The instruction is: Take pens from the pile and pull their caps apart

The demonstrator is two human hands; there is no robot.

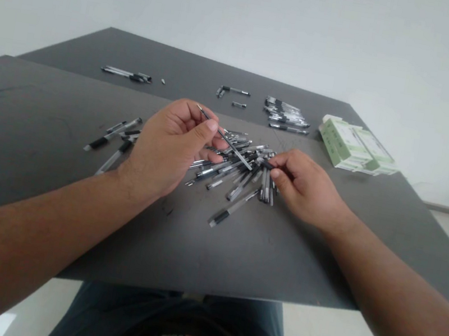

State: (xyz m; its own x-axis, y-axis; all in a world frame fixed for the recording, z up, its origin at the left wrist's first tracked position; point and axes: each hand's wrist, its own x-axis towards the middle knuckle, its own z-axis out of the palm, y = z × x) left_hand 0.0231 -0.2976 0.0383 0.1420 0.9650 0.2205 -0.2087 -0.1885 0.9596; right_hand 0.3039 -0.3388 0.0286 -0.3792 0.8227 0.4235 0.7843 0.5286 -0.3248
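Between the thumb and fingers of my left hand is a thin pen refill, its tip pointing up and left, its clear end down and right. My right hand pinches a small dark pen part at the right side of a pile; whether it is a cap or a barrel I cannot tell. Under and between both hands lies the pile of loose pen parts, clear barrels, caps and refills mixed. A pen barrel with a black grip lies in front of the pile.
Left of my left hand lie several pen barrels, partly hidden by the wrist. Farther back are a few pens, small parts and a pen, and a stack of pens. Green-and-white boxes stand on the dark table at right.
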